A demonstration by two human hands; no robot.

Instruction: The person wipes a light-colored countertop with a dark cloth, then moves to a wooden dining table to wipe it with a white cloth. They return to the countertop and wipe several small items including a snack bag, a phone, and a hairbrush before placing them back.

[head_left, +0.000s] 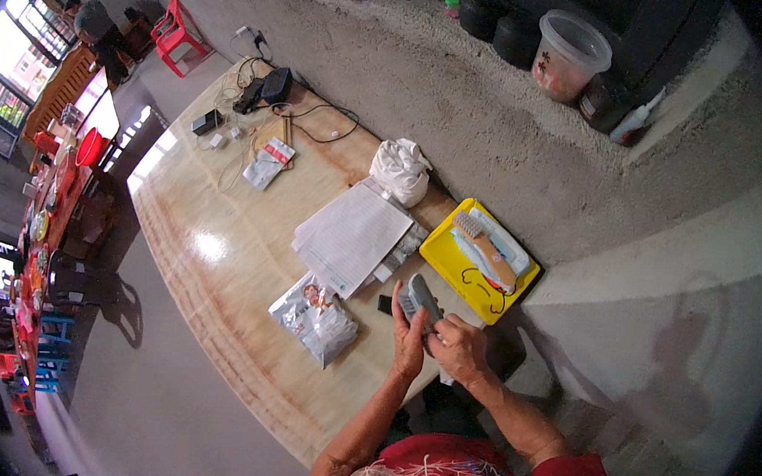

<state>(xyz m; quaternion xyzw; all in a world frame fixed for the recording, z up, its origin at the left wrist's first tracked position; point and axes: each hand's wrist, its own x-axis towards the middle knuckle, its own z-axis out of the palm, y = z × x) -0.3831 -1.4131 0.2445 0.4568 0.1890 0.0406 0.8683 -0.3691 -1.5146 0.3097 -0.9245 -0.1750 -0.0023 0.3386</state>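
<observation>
My left hand (409,342) is closed around a grey, rounded, oblong device (421,301), its kind too small to tell. The device points up and away from me above the table's near right end. Against its lower end, my right hand (459,348) is bent with fingers curled; whether it grips the device or something small is hidden. Just left of the device lies a small black object (385,305). Beyond my right hand, a yellow tray (489,315) holds a wooden-handled brush (485,249), a pale packet and a dark cord.
A stone-topped table (238,316) bears a silver packet (315,318), papers (351,235), a white cloth bundle (400,172), and cables with a black box (276,86). On the wall ledge stands a clear plastic tub (571,55). Another person (98,27) bends far left near a red chair (177,37).
</observation>
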